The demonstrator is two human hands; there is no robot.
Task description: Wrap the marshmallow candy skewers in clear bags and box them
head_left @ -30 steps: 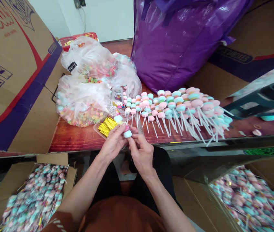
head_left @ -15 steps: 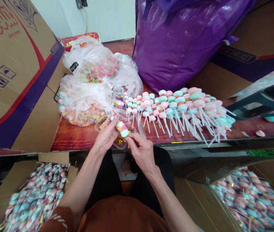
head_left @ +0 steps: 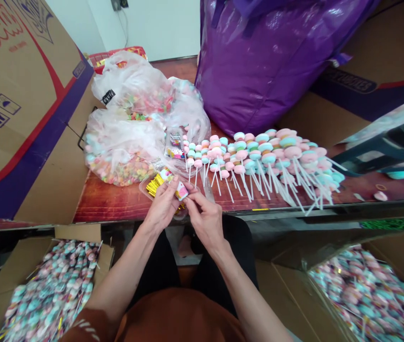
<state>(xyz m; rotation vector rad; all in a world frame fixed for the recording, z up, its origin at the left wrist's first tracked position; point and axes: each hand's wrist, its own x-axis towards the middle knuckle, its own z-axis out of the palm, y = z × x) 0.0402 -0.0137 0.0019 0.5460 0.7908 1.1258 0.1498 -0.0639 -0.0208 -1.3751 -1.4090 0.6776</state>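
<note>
My left hand (head_left: 163,205) and my right hand (head_left: 205,219) meet at the near edge of the red table (head_left: 109,204). Both are closed on one candy stick in a clear printed wrapper (head_left: 177,189), held slanted over a small clear tray of gold twist ties (head_left: 155,184). The left fingers wrap its upper part and the right fingers pinch its lower end. Just beyond lies a row of pastel candy sticks (head_left: 266,156) with white stems pointing toward me.
Clear bags of coloured candy (head_left: 123,142) sit at the table's left, a large purple bag (head_left: 259,61) at the back. Cardboard boxes (head_left: 16,104) stand left and right. Open boxes of wrapped candy sticks lie at my lower left (head_left: 48,289) and lower right (head_left: 369,294).
The wrapped candy stick has tilted from upright to slanted and moved slightly forward over the twist-tie tray. My right fingers have shifted to its lower end.
</note>
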